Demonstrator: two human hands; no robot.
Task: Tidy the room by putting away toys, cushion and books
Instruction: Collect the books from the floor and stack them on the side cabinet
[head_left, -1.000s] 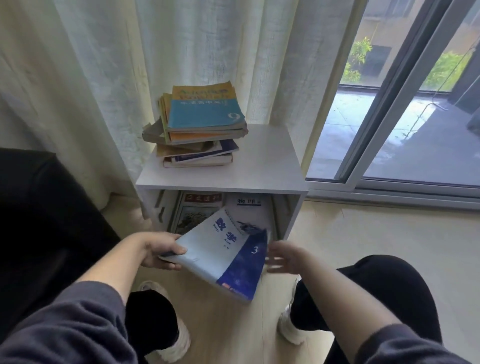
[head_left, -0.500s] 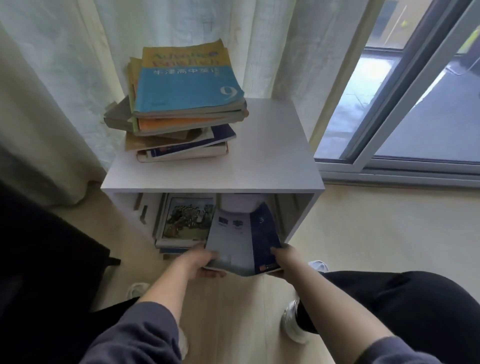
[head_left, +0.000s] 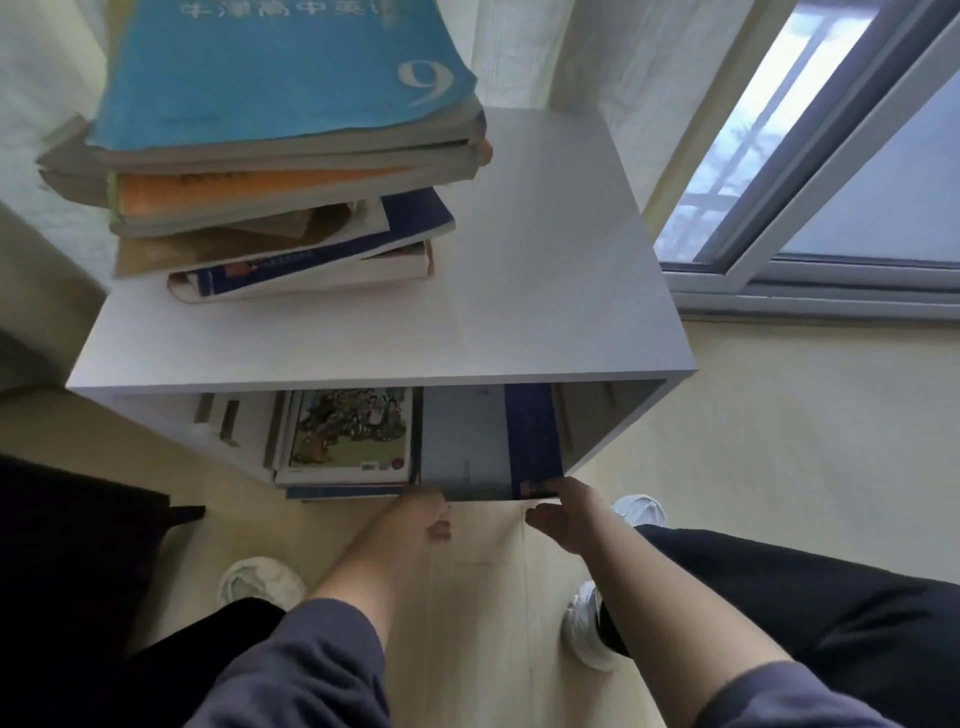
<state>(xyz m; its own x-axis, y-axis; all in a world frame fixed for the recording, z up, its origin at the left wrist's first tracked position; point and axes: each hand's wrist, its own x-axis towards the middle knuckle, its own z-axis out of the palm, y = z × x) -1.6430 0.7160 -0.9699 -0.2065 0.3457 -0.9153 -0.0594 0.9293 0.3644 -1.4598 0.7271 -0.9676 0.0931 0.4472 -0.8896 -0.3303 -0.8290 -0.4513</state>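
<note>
A grey and dark blue book lies flat in the right half of the open cubby of the white cabinet, its front edge sticking out slightly. My right hand pinches the book's near right corner, fingers on top and thumb below. My left hand is curled against the book's near left corner; its fingers are hidden. Left of it in the cubby lies a picture-cover book on other books. A messy stack of books with a blue one on top sits on the cabinet.
White curtains hang behind the cabinet, and a sliding window is at the right. A dark sofa stands at my left. My knees and white shoes are on the pale wooden floor.
The book went from tilted in front of the cabinet into the cubby, lying flat. Both hands followed it forward, and my head moved closer to the cabinet.
</note>
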